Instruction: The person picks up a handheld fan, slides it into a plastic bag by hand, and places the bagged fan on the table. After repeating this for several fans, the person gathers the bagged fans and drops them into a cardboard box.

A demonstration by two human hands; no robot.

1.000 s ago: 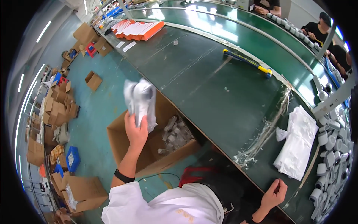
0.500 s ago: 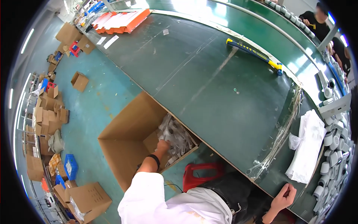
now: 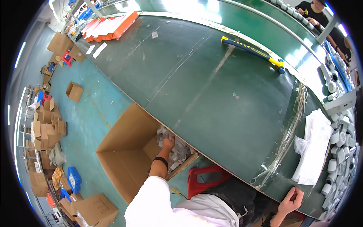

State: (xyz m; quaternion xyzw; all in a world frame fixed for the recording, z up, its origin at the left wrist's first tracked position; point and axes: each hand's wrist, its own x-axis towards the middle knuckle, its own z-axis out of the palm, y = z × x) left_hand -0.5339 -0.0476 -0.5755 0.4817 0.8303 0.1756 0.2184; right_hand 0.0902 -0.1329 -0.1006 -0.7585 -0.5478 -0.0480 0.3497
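Left hand (image 3: 168, 143) is down in the box (image 3: 126, 151) under the bench's near edge, fingers closing on bagged parts (image 3: 177, 151) — best grab one bag cleanly — while the right hand (image 3: 290, 199), loosely curled, steadies on the bench (image 3: 227, 75) edge.

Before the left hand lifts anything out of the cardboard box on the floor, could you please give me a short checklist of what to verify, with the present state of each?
1. Left hand is down in the open cardboard box, on the clear bagged parts: ok.
2. Grip closed around one bag: cannot tell, the fingers are partly buried.
3. Box flaps open, way up is free: ok.
4. Right hand rests on the near edge of the green table, holding nothing: ok.
5. Bare space on the table ahead; the hammer and the white bags lie off to the right: ok.
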